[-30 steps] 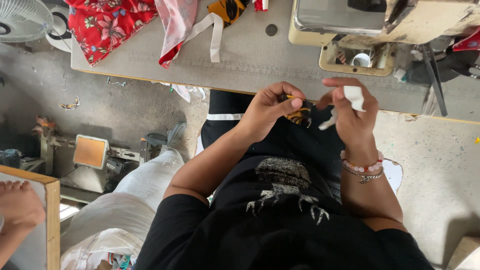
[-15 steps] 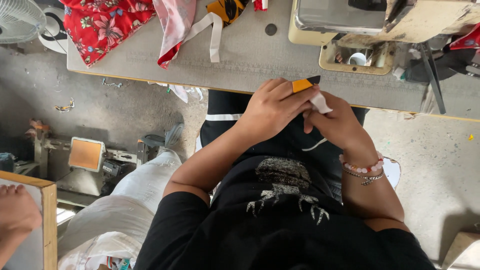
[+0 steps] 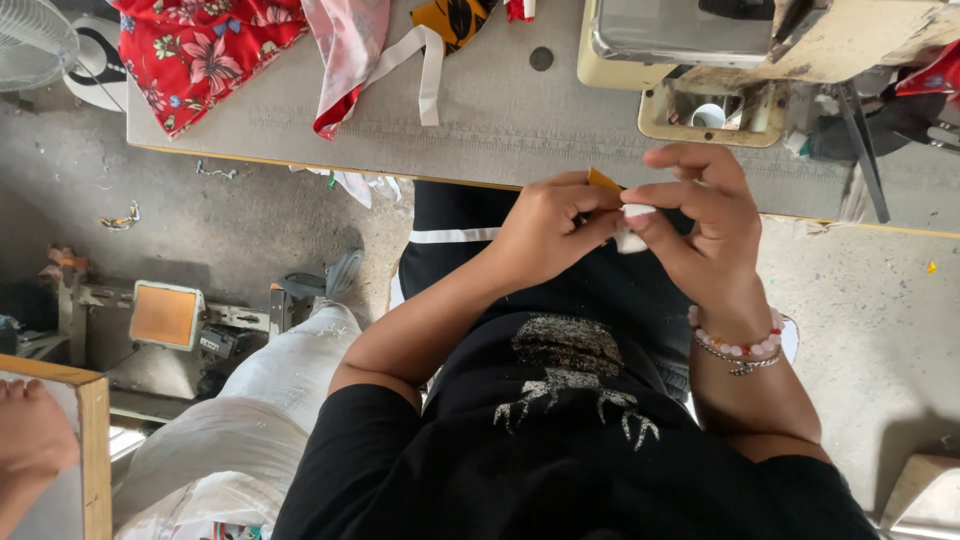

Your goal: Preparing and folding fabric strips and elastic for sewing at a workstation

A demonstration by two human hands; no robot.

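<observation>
Just in front of the grey table [image 3: 500, 120] edge, the left hand [image 3: 545, 235] and right hand [image 3: 700, 225] pinch 1 small white fabric piece [image 3: 633, 212] with an orange corner. Open floor lies left of the table. Sewing machine [image 3: 700, 50] stands behind; red floral cloth [image 3: 200, 50] lies at its left end.

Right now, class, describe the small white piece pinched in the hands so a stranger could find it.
Start at the grey sewing table; below its near edge the left hand and right hand meet. The white strip sits between their fingertips, beside an orange scrap, the only white bit there.
</observation>
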